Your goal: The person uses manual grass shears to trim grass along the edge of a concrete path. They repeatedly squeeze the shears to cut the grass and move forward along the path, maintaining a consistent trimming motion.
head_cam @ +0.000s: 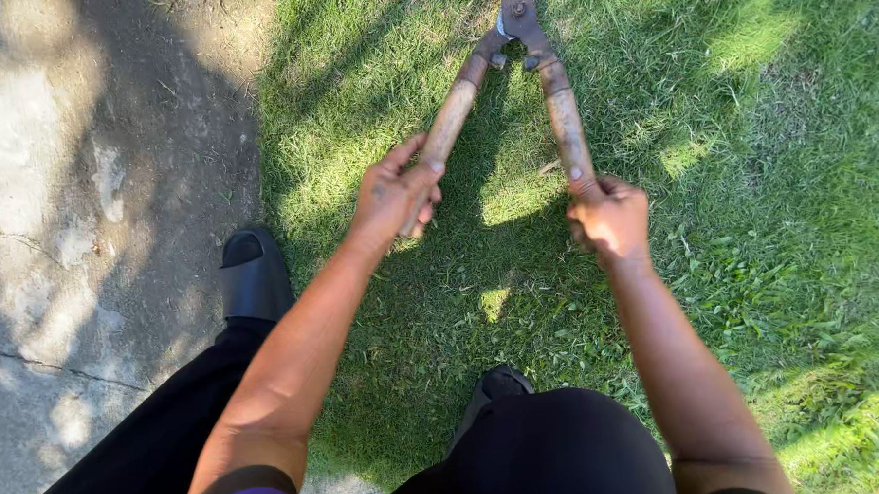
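Two wooden handles of a pair of rusty garden shears [516,54] are gripped, one in each hand, with the tool held out over the grass [750,217] and its pivot well beyond the fingertips; the blades run out of view at the top edge. The left hand [396,192] is only loosely wrapped, the fingers partly lifted along the left handle [447,130], so that handle could be lost if it is pulled hard. The right hand [609,218] is clenched around the end of the right handle [568,126], just below the fingers' reach to the metal. Both black shoes [253,273] are planted below the hands, so a dropped tool could strike a foot. Knuckles could be knocked together if the handles are snapped shut.
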